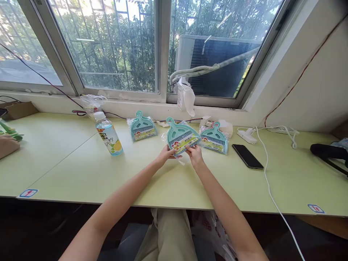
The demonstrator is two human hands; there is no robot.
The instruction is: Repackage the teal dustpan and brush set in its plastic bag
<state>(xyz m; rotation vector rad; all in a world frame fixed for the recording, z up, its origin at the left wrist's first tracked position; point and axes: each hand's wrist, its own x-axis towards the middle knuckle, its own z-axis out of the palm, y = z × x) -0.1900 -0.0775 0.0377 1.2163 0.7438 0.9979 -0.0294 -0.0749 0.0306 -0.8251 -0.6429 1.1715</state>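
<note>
Teal dustpan set, held: mini brush-and-dustpan in clear wrap, lifted just off the table near its back edge, handle pointing to the window, label facing the person so it can be read.
Left hand: fingers pinched on the pack's lower left edge.
Right hand: fingers closed on the lower right edge; both hands share the hold, so the pack stays level.
Other sets: one left, one right, flat on the table along the back edge, still wrapped.
Bottle: upright, left of the packs, capped.
Phone: face up, right of the packs, beside a white cable.
Another person's hand: at the table's left edge.
</note>
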